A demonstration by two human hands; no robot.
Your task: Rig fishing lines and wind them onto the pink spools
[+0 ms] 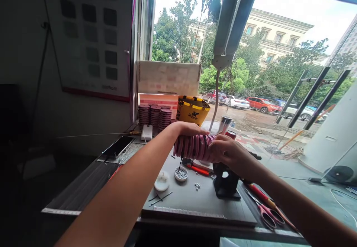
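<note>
A row of pink and purple discs (192, 146) lies sideways above the grey work board, at the centre of the head view. My left hand (192, 129) rests over the top of the row, its fingers mostly hidden. At the right end of the row, my right hand (226, 148) has its fingers bent round the last discs. A dark beaded strand (180, 163) hangs below the discs, over a small white bowl of beads (181, 174). Beneath my right hand stands a black holder (227, 182).
Stacks of discs (154, 116) and a yellow bag (192, 110) stand at the back. Scissors (269, 215) lie at the right, a phone (118, 147) at the left. A white lid (161, 181) and loose beads (197, 186) lie on the board. A lamp arm (216, 98) rises behind.
</note>
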